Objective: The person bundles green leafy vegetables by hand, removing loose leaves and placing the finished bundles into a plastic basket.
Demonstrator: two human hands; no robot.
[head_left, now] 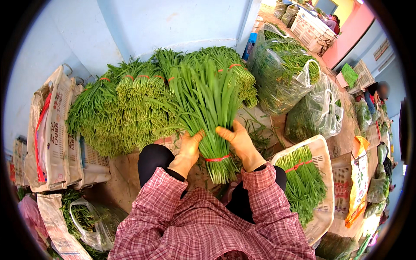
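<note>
Between my two hands stands a large bunch of long, flat-leaved garlic chives [207, 102], its leaf tips pointing away from me. Pale cut stem ends face my lap, and a red band [216, 159] circles the bunch just above them. My left hand [189, 151] is closed against the bunch's left side, thumb on top. On the opposite side, my right hand [242, 146] grips it with the thumb along the leaves; the fingers beneath are hidden. Behind it, a pile of banded green bunches [134, 110] lies along the wall.
At my right, a pale plastic crate [328, 182] holds red-tied greens [303, 186]. Stuffed clear bags [281, 71] stand beyond it. Stacked crates [54, 130] are at left, above a bag of greens [93, 221]. A blue wall [173, 21] closes the far side; people sit farther right.
</note>
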